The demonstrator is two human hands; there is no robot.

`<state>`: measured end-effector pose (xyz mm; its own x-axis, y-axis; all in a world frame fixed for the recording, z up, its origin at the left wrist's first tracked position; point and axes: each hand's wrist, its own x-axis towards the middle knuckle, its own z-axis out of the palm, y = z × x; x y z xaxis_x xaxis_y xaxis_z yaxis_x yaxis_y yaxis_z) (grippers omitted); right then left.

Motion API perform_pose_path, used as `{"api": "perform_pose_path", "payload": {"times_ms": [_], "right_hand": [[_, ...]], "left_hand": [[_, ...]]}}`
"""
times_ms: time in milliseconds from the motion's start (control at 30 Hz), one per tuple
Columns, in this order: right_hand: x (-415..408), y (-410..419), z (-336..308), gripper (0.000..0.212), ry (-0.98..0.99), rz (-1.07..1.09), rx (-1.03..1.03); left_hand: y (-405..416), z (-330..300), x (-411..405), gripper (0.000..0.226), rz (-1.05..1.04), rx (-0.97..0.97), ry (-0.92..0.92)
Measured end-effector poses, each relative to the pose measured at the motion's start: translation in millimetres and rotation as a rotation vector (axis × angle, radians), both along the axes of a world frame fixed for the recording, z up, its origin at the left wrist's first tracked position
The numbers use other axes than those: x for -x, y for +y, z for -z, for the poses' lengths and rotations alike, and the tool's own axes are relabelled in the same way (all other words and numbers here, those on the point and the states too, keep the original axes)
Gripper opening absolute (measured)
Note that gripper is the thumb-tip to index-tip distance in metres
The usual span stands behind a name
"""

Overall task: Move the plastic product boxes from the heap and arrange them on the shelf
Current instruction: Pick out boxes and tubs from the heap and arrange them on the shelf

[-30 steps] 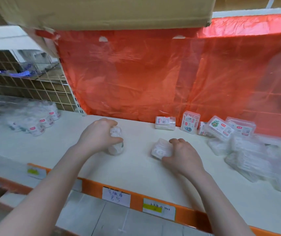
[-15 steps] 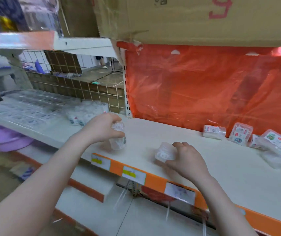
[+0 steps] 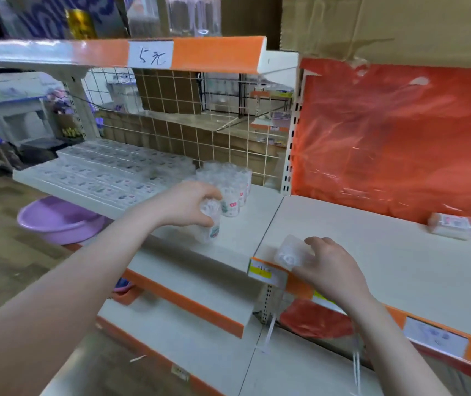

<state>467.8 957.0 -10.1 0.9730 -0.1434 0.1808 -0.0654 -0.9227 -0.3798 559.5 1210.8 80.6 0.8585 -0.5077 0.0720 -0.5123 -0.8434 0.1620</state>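
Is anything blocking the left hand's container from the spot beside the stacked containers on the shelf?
Nothing visible does. The left hand holds the clear container just in front of the stacked containers, with only bare shelf beside them.

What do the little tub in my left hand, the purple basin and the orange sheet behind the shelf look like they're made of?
Tub: looks like clear, glossy hard plastic; you can see through it, with a printed label.
Purple basin: likely moulded plastic, smooth with a soft sheen.
Orange sheet: thin plastic film, wrinkled, shiny and half see-through.
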Motion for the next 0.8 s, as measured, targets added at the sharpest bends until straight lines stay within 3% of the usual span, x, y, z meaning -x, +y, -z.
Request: {"api": "perform_pose_path", "payload": {"times_ms": [467,800], "right_hand": [[-116,44,16,0.053,0.063,-0.016,-0.039],[-135,88,20,0.053,0.095,-0.035,-0.044]], "left_hand": [[44,-7,-116,0.054,0.212,-0.072,0.033],[75,1,-165,0.054,0.360,-0.193,0.015]]}}
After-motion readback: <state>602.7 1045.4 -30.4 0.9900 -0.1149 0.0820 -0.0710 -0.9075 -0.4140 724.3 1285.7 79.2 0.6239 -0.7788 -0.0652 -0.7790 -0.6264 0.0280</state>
